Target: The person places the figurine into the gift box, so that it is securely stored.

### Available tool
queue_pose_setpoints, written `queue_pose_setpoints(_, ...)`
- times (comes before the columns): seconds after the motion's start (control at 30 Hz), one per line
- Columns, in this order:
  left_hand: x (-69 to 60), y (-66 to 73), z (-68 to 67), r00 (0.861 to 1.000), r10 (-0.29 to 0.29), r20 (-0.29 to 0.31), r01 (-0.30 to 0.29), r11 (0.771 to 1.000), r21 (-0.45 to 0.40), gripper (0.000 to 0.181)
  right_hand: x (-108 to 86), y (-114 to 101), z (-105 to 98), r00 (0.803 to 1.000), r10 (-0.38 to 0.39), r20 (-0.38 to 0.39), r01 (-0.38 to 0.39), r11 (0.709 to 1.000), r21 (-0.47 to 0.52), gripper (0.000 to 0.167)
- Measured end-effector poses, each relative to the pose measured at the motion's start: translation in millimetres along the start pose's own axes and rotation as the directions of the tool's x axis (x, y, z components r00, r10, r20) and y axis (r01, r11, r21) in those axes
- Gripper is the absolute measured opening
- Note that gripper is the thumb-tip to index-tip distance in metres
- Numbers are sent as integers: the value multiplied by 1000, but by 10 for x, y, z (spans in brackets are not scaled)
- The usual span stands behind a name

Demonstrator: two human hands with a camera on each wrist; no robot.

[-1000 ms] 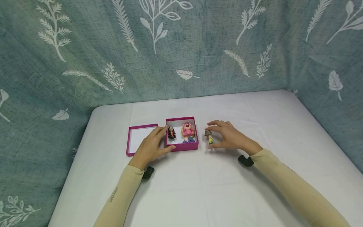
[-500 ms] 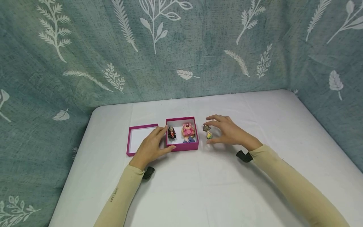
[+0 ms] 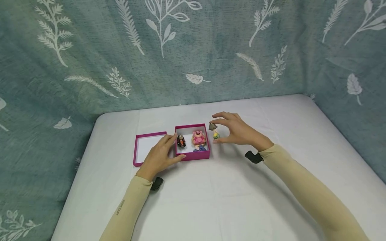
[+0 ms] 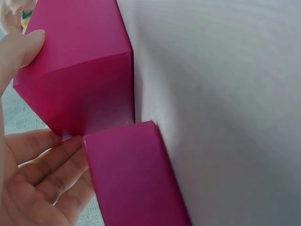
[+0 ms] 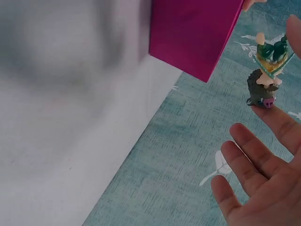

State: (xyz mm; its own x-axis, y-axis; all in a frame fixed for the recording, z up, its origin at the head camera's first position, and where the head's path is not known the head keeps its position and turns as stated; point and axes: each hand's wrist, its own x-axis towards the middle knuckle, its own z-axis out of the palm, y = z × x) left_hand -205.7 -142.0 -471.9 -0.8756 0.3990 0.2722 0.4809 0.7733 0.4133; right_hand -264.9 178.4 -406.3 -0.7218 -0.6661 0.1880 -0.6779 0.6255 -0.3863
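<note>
The magenta box (image 3: 196, 156) has the left hand (image 3: 161, 154) loosely spread against its left side; just off its right wall, the right hand (image 3: 236, 130), other fingers spread, pinches a figurine (image 5: 270, 68) on the box-facing side (long axis thumb to forefinger).

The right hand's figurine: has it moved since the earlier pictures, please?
Yes: in the head image, the figurine is higher and farther left, nearer the pink box.

Near edge of the table (image 3: 193, 214) cut off by head view's lower border. Near right corner of the lid (image 3: 144, 147) hidden behind left hand (image 3: 159, 155). Left wrist view: figurine (image 4: 26, 14) partly hidden, too small to make out.
</note>
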Motion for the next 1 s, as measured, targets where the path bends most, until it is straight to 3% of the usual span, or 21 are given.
queue_pose_setpoints(0.5,-12,-6,-7,1000,-1,1,1,1000,8,87,421,-276,180,1000,-20,24,18,998,68,68)
queue_pose_setpoints(1.0,-20,-43,4,998,59,-34,-59,998,15,85,662,-464,698,996,-57,76,54,998,44,71)
